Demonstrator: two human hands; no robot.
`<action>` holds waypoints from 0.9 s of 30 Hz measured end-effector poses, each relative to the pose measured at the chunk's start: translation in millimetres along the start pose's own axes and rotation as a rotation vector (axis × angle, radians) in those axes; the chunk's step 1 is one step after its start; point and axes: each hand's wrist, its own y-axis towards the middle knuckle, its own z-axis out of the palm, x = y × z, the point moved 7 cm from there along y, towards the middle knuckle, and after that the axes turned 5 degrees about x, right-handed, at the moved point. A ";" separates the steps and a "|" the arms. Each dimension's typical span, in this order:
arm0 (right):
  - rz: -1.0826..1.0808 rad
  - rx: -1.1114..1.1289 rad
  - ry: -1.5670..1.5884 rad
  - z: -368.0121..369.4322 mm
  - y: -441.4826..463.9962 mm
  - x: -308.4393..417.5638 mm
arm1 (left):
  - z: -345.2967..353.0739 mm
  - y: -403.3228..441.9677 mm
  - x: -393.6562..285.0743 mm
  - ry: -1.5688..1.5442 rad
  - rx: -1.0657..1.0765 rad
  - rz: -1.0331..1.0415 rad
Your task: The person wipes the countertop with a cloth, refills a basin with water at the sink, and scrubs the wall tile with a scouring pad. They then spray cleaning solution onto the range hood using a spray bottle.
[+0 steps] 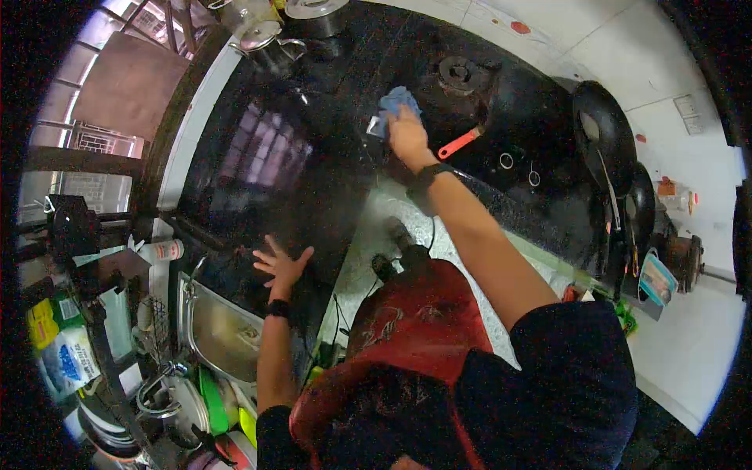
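My right hand (409, 135) is closed on a blue cloth (400, 100), pressed to the black counter (329, 157) near its inner corner. Just right of that hand lies a red-handled tool (460, 144), in front of a dark gas burner (459, 74). My left hand (283, 266) is spread with its fingers apart over the counter beside the sink and holds nothing. Whether its palm touches the surface is hard to tell.
A metal sink (223, 333) lies at the lower left, near a white bottle (160, 251). Steel pots (270, 51) stand at the back left. A black wok (605, 137) leans at the right wall. Two small rings lie near the front right edge.
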 end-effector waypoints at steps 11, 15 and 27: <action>0.089 0.140 -0.289 -44.0 -61.4 -59.1 | -6.3 -6.5 4.7 -0.016 0.004 0.060; 0.061 0.093 -0.275 -37.5 -64.5 -63.3 | -2.8 4.4 12.6 -0.073 0.011 0.063; -0.387 0.201 -0.157 9.9 24.4 31.3 | 6.9 15.6 19.9 -0.040 0.006 0.075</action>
